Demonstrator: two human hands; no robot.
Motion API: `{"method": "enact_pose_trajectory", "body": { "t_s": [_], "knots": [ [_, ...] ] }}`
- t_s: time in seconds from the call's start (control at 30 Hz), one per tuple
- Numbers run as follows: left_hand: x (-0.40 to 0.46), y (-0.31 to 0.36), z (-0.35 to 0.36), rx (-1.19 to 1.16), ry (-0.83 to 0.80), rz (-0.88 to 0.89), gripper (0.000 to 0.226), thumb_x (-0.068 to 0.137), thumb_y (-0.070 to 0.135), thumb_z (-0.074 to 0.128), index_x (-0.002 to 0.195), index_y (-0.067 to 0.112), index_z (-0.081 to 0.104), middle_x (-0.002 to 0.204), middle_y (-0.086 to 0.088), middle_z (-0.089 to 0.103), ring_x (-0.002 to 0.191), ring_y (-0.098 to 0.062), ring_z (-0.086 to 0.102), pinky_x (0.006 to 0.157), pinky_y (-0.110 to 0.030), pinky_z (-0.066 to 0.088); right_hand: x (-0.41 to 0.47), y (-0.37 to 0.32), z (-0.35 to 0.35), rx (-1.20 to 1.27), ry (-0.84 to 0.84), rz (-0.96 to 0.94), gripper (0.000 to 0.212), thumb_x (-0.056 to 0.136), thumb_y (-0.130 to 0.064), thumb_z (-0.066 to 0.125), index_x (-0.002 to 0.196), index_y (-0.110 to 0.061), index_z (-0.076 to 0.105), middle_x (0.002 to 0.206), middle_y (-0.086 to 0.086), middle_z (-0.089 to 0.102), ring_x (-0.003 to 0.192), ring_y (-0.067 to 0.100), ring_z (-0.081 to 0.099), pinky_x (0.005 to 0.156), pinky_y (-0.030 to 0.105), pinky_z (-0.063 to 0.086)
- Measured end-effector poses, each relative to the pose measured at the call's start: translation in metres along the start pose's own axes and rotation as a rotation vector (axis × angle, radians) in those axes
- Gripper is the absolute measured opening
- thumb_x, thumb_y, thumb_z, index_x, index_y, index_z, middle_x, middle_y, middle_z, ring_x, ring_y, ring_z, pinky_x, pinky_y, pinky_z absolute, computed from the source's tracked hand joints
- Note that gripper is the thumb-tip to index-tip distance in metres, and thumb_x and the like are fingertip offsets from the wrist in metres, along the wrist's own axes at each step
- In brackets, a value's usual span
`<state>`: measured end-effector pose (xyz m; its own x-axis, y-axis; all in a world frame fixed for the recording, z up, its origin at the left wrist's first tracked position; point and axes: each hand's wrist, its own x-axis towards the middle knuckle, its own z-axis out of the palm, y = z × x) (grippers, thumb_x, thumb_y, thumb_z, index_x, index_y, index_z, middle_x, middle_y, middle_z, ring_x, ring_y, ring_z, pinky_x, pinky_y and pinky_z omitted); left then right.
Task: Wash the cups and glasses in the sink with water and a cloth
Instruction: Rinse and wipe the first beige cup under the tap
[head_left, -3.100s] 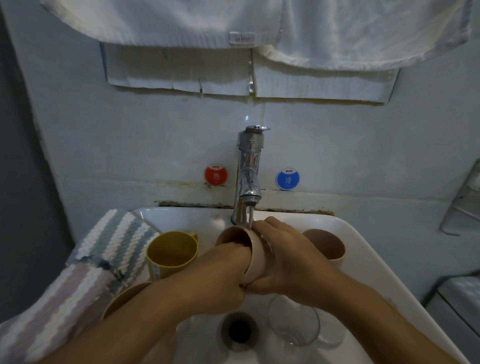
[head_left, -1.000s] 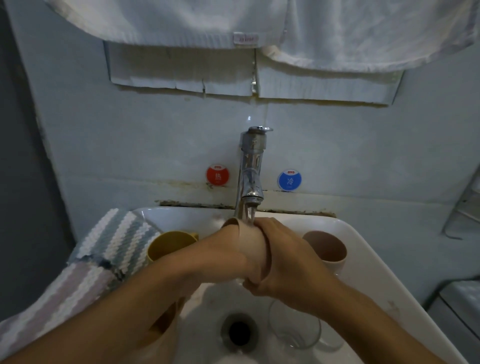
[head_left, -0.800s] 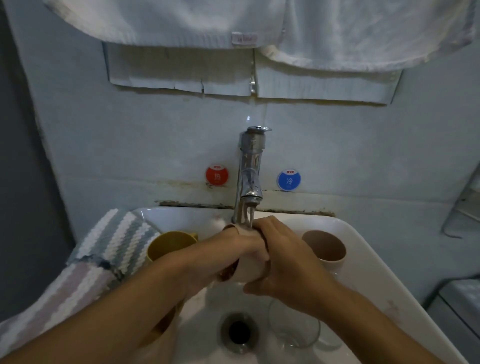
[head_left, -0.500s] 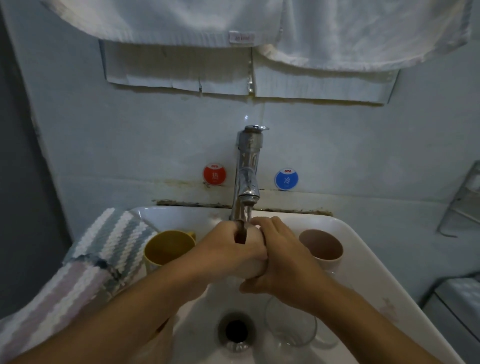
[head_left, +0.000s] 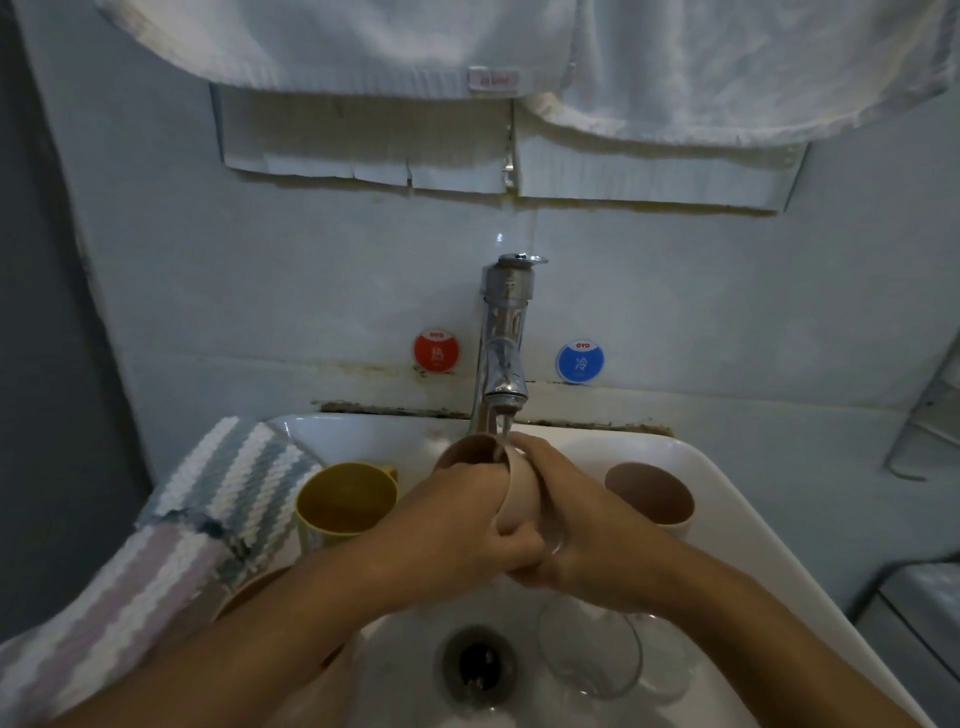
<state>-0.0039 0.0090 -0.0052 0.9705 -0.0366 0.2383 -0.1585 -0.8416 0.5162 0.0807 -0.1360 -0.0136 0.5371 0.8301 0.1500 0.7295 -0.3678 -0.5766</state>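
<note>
1. The sink (head_left: 691, 467) is the landmark. Judging by what lies in it, the task is in its middle: one cup is under water, and several others wait. Whether any of those are already washed cannot be told.
2. The striped cloth (head_left: 208, 499) is draped over the sink's left rim and neither hand holds it, so the cloth part of the wash seems not to be in hand now.
3. The left hand (head_left: 457, 525) and right hand (head_left: 587, 530) meet over the middle of the sink, both curled round the pink cup (head_left: 498, 467); the left fingers wrap its side and the right hand cups its far side and base.
4. That cup is tilted, its mouth facing the back of the sink, right under the tap (head_left: 504, 338), whose stream falls at its rim.
5. A yellow cup (head_left: 343, 499) stands upright in the sink's left part, just beside the cloth.
6. A second pink cup (head_left: 654, 493) stands upright at the sink's right side.
7. A glass (head_left: 587, 649) lies on its side near the drain (head_left: 478, 665), below the right wrist; it looks crowded there and could be knocked, I judge.
8. A brown rim (head_left: 249, 592) shows under the left forearm, partly hidden.
9. Towels (head_left: 363, 47) hang above the sink; red (head_left: 436, 351) and blue (head_left: 580, 361) stickers flank the tap.
</note>
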Motion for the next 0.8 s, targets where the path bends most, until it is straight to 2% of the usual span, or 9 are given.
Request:
{"method": "enact_pose_trajectory", "body": {
  "t_s": [0.1,0.17,0.23,0.27,0.37,0.53,0.6,0.7,0.8],
  "knots": [
    [0.000,0.000,-0.002,-0.066,0.020,-0.013,0.040,0.084,0.033,0.068,0.120,0.025,0.055,0.107,0.011,0.060,0.092,-0.004,0.060,0.080,-0.027,0.057,0.003,0.002,0.001,-0.125,0.094,-0.001,0.082,0.069,-0.037,0.087,0.133,-0.044,0.036,0.125,-0.021,0.047,0.111,-0.001,0.050,0.096,0.023,0.048],
    [0.002,0.001,-0.003,-0.167,0.064,-0.090,0.033,0.086,0.029,0.070,0.115,0.027,0.053,0.104,0.012,0.058,0.090,-0.003,0.059,0.080,-0.024,0.056,0.005,0.000,0.001,-0.171,0.152,0.010,0.081,0.064,-0.042,0.088,0.129,-0.041,0.038,0.124,-0.019,0.047,0.109,0.003,0.050,0.096,0.029,0.050],
    [0.004,0.004,-0.005,-0.340,0.076,-0.151,0.011,0.092,0.021,0.064,0.089,0.026,0.055,0.083,0.009,0.058,0.073,-0.003,0.058,0.077,-0.026,0.056,0.005,-0.001,0.001,-0.202,0.170,0.000,0.082,0.062,-0.043,0.088,0.126,-0.042,0.037,0.122,-0.019,0.045,0.108,0.003,0.048,0.094,0.029,0.050],
    [0.004,0.006,-0.005,-0.353,0.069,-0.147,0.015,0.094,0.021,0.061,0.081,0.027,0.055,0.074,0.006,0.057,0.066,-0.005,0.058,0.071,-0.025,0.055,0.005,-0.002,0.002,-0.210,0.167,-0.001,0.083,0.061,-0.044,0.089,0.125,-0.042,0.036,0.122,-0.019,0.044,0.108,0.003,0.047,0.093,0.028,0.050],
    [0.004,0.008,-0.003,-0.444,0.019,-0.115,0.012,0.094,0.021,0.059,0.083,0.023,0.064,0.077,-0.006,0.066,0.070,-0.018,0.065,0.067,-0.032,0.057,0.006,-0.003,0.006,-0.231,0.163,0.000,0.085,0.059,-0.045,0.089,0.123,-0.043,0.034,0.120,-0.020,0.043,0.106,0.003,0.047,0.090,0.027,0.051],
    [0.008,-0.001,0.001,-0.383,-0.031,-0.334,0.022,0.091,0.031,0.063,0.071,0.025,0.053,0.067,0.010,0.054,0.052,-0.001,0.051,0.047,-0.007,0.042,0.007,-0.006,0.013,-0.300,0.144,-0.019,0.084,0.061,-0.041,0.089,0.120,-0.042,0.029,0.120,-0.018,0.037,0.106,0.003,0.040,0.088,0.021,0.046],
    [0.009,-0.001,0.000,-0.516,-0.072,-0.360,0.021,0.076,0.033,0.073,0.075,0.024,0.055,0.074,0.007,0.057,0.064,-0.002,0.055,0.059,-0.011,0.047,0.006,-0.006,0.015,-0.307,0.144,-0.033,0.084,0.063,-0.041,0.088,0.123,-0.040,0.030,0.123,-0.017,0.037,0.108,0.003,0.038,0.089,0.020,0.045],
    [0.004,-0.003,0.000,-0.786,-0.084,-0.380,0.039,0.063,0.028,0.075,0.098,0.015,0.065,0.100,-0.009,0.068,0.097,-0.022,0.066,0.088,-0.036,0.056,0.006,-0.006,0.013,-0.294,0.154,-0.051,0.082,0.064,-0.039,0.087,0.126,-0.035,0.034,0.125,-0.016,0.038,0.109,0.004,0.040,0.092,0.023,0.047],
    [0.008,-0.004,0.009,-0.667,-0.039,-0.330,0.024,0.077,0.025,0.070,0.097,0.012,0.067,0.093,-0.009,0.069,0.087,-0.014,0.069,0.078,-0.026,0.056,0.005,-0.003,0.012,-0.246,0.141,-0.045,0.079,0.065,-0.038,0.088,0.122,-0.038,0.034,0.120,-0.019,0.047,0.103,0.006,0.050,0.089,0.025,0.051]
  ]
}}
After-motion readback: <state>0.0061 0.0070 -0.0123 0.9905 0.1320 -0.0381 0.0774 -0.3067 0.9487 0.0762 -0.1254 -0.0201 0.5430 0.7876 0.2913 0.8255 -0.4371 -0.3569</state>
